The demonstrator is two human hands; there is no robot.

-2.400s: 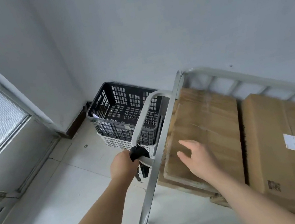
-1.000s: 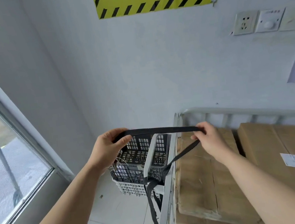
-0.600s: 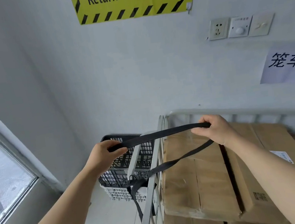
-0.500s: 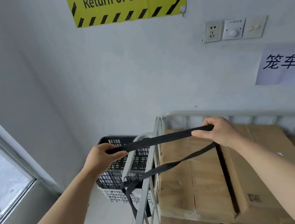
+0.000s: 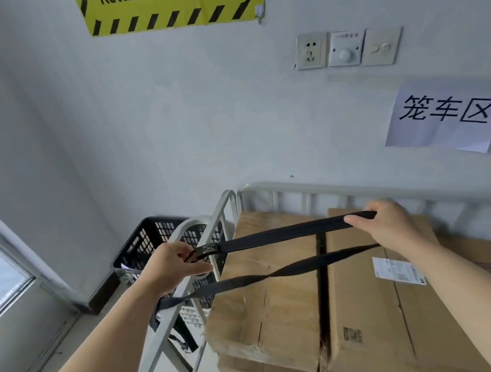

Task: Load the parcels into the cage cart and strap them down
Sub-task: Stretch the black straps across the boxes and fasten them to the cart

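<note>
Brown cardboard parcels (image 5: pixel 272 295) lie stacked inside the grey metal cage cart (image 5: pixel 326 188), another parcel (image 5: pixel 381 308) with a white label beside them. A black strap (image 5: pixel 285 232) stretches level above the boxes. My left hand (image 5: pixel 173 267) grips its end with the metal fitting, just left of the cart's side rail. My right hand (image 5: pixel 389 227) pinches the strap where it folds back. The lower run of strap slants down to the left and is tied around the side rail, its tail hanging below.
A black plastic crate (image 5: pixel 148 246) stacked on a white one stands in the corner left of the cart. A glass door is at the far left. Wall sockets, a yellow sign and a paper notice hang on the wall behind.
The strap has been pulled up from the rail and stretched over the boxes. My right hand has carried the fold further right, and my left hand now holds the fitting end.
</note>
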